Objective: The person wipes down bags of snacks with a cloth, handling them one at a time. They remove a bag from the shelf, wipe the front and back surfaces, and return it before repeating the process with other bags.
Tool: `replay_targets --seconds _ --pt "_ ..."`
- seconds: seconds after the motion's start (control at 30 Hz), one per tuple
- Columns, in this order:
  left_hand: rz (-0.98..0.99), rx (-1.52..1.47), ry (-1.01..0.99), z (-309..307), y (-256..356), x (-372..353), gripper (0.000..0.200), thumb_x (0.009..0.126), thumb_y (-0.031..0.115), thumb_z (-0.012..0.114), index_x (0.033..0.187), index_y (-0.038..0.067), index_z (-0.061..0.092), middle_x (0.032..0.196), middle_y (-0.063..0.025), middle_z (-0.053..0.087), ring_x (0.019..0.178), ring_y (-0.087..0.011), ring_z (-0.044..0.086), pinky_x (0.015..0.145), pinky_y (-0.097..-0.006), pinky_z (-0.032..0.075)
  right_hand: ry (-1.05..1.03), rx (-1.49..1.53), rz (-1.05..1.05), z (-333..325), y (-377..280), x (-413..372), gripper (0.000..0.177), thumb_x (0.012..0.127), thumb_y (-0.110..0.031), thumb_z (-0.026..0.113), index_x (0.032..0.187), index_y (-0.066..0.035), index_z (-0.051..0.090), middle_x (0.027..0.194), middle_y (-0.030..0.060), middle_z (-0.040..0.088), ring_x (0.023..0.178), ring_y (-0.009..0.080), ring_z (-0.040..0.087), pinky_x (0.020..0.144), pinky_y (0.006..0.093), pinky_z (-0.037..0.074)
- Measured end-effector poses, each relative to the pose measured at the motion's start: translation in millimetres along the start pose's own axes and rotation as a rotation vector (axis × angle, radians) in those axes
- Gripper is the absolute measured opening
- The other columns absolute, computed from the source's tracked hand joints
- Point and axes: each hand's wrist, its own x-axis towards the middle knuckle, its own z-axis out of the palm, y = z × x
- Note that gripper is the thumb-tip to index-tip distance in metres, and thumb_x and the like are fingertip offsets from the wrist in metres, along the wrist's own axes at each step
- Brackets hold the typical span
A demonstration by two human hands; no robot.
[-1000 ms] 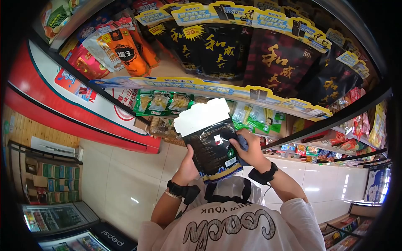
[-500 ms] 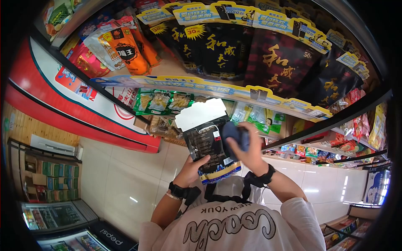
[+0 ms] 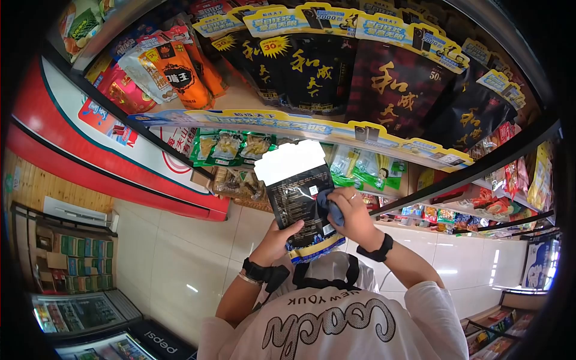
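Floor tiles [image 3: 186, 252] below, cloth [image 3: 330, 211] between black packet [image 3: 296, 204] and right fingers [image 3: 344, 196].

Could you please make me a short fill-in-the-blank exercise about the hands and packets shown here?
1. The left hand grips the black packet nearer its ____ end (top or bottom).
2. The right hand holds a cloth coloured ____ against this packet.
3. The card at the packet's top is coloured ____.
4. In the picture, the front orange packet is to the ____ of the black display packets.

Missing words: bottom; blue; white; left.
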Motion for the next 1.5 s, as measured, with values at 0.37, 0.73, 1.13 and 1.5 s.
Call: replay_targets --seconds 0.37,0.73,1.13,1.5 --pt "-0.108 0.008 0.023 -1 1 -1 0.048 0.104 0.039 0.039 0.137 0.004 0.042 0.127 -0.0071 0.056 0.113 -0.0166 0.057 0.096 -0.0346 0.05 -0.034 -0.031 -0.038 -2 -2 9 0.045 0.06 -0.005 0.071 0.104 -0.004 0.062 0.105 0.0134 0.058 0.093 0.0338 0.057 0.08 0.0425 0.05" --pt "-0.085 -0.02 0.058 25 11 2 0.05 0.105 0.04 0.034 0.136 0.002 0.043 0.129 -0.0085 0.055 0.116 -0.0169 0.055 0.1 -0.0337 0.046 -0.062 -0.014 -0.043 -2 -13 15 0.045 0.059 -0.004 0.069 0.103 -0.003 0.062 0.104 0.0113 0.059 0.094 0.0317 0.058 0.082 0.0416 0.05" --pt "-0.123 -0.141 -0.079 17 5 9 0.056 0.104 0.045 0.032 0.136 0.001 0.041 0.128 -0.0106 0.054 0.117 -0.0176 0.056 0.099 -0.0346 0.048 -0.136 -0.001 -0.181 14 -23 15 0.038 0.061 -0.004 0.067 0.099 -0.005 0.064 0.101 0.008 0.059 0.089 0.0277 0.057 0.077 0.0375 0.05" --pt "-0.126 -0.15 -0.051 16 10 10 0.056 0.104 0.047 0.031 0.136 0.003 0.041 0.128 -0.0106 0.055 0.118 -0.0194 0.056 0.099 -0.036 0.048 -0.271 0.072 -0.231 23 -30 6 0.049 0.055 -0.007 0.07 0.103 -0.004 0.064 0.102 0.0086 0.059 0.088 0.0282 0.056 0.079 0.0371 0.05"
